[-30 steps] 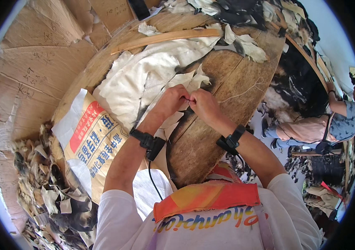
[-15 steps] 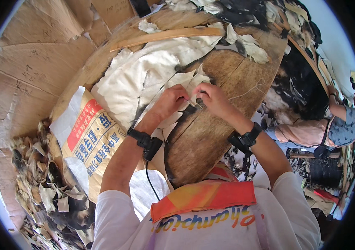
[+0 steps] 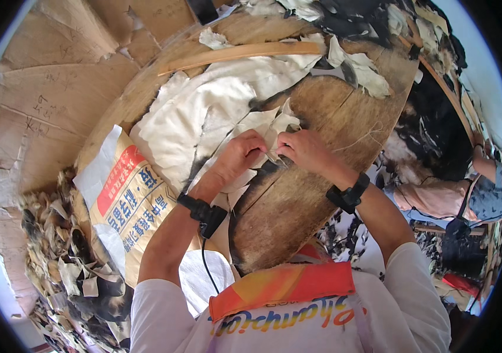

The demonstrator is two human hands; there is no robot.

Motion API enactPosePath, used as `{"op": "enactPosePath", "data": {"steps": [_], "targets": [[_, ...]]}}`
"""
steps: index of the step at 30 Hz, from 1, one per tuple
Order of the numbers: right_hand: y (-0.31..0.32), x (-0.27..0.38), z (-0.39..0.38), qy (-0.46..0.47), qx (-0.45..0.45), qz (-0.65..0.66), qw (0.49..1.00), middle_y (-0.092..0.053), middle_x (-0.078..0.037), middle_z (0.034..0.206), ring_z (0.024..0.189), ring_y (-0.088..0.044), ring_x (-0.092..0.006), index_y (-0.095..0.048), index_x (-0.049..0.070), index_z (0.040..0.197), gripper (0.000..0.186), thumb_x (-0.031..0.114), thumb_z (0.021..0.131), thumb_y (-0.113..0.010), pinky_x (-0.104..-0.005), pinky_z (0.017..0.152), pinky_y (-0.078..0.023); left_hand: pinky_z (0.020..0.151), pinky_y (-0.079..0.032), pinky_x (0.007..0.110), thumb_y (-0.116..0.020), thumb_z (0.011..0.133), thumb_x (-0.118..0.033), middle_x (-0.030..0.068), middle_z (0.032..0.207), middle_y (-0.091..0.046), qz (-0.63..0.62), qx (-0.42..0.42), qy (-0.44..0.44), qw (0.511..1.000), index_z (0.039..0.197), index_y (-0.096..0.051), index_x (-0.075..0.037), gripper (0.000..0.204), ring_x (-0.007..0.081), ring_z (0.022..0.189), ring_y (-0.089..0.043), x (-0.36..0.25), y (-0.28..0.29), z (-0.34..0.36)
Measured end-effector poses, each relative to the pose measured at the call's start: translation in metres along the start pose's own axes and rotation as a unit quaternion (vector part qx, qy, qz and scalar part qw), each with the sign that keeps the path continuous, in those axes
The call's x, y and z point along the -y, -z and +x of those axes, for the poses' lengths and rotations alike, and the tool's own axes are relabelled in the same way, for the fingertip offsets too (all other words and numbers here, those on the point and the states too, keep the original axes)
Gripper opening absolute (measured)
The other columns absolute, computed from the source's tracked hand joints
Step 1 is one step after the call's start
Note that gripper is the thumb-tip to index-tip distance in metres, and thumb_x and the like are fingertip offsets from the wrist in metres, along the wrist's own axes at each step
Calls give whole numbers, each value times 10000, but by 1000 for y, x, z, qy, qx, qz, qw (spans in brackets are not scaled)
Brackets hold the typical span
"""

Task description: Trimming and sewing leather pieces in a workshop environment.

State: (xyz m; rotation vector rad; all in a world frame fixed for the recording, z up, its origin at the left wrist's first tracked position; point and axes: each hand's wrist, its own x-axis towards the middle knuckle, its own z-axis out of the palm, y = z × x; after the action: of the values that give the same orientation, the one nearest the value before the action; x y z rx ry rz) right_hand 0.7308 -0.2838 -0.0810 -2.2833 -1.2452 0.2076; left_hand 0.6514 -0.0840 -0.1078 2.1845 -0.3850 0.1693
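Note:
A pale hide (image 3: 204,112) with dark furry edges lies skin side up across the wooden board (image 3: 327,112). My left hand (image 3: 244,149) is closed at the hide's near edge, thumb and fingers pinching a fold of it. Close by on the right, my right hand (image 3: 303,149) is also closed, its fingertips pressed together over the same edge. A small shiny sliver (image 3: 276,159) shows between the two hands; its kind is too small to tell. Thin white thread (image 3: 371,140) trails over the board to the right of my right hand.
A curved wooden strip (image 3: 239,56) lies across the hide's far side. A printed sack (image 3: 127,203) covers the board's left edge. Fur scraps (image 3: 80,259) heap at lower left, and cardboard (image 3: 57,112) lies beyond. Another person (image 3: 439,197) works at the right beside dark hides.
My hands stay at the same hide edge, and the right hand's fingers have come down and closed together. The view has shifted slightly.

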Motion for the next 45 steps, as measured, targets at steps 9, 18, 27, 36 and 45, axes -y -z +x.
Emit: {"op": "enactPosePath", "data": {"steps": [9, 18, 27, 36, 45], "targets": [[-1, -19, 1, 20, 16, 104, 994, -629, -121, 727, 649, -610, -290, -654, 69, 867, 124, 160, 796, -610, -359, 598, -472, 689, -470, 279, -621, 737, 84, 63, 893, -580, 0, -1, 25, 1000, 865, -622, -24, 168, 195, 780, -589, -4, 2, 1], [0, -19, 0, 31, 29, 110, 993, -657, -107, 778, 691, -627, -284, -655, 59, 876, 124, 130, 795, -593, -345, 631, -484, 656, -481, 320, -618, 756, 27, 68, 860, -573, 3, -11, 10, 1000, 836, -608, -54, 114, 259, 733, -598, -3, 1, 0], [-3, 4, -1, -18, 9, -59, 998, -646, -116, 805, 732, -629, -307, -558, 69, 866, 228, 285, 811, -605, -413, 648, -489, 661, -478, 336, -595, 757, 42, 83, 876, -557, 13, -6, -7, 1000, 855, -592, -55, 137, 271, 756, -587, -3, 0, -1], [-4, 26, 5, -31, -26, -141, 989, -623, -168, 797, 749, -624, -337, -475, 16, 902, 455, 310, 667, -730, -435, 658, -477, 682, -472, 339, -567, 741, 71, 91, 885, -551, 35, -18, -45, 998, 863, -575, -42, 167, 274, 784, -577, -4, 0, -1], [-13, 24, 11, -26, -37, -158, 986, -617, -156, 759, 717, -623, -346, -472, 47, 876, 404, 293, 666, -714, -433, 642, -483, 691, -470, 352, -577, 733, 52, 101, 874, -553, 43, -24, -52, 997, 850, -570, -38, 148, 300, 791, -572, -2, -1, -3]]}}
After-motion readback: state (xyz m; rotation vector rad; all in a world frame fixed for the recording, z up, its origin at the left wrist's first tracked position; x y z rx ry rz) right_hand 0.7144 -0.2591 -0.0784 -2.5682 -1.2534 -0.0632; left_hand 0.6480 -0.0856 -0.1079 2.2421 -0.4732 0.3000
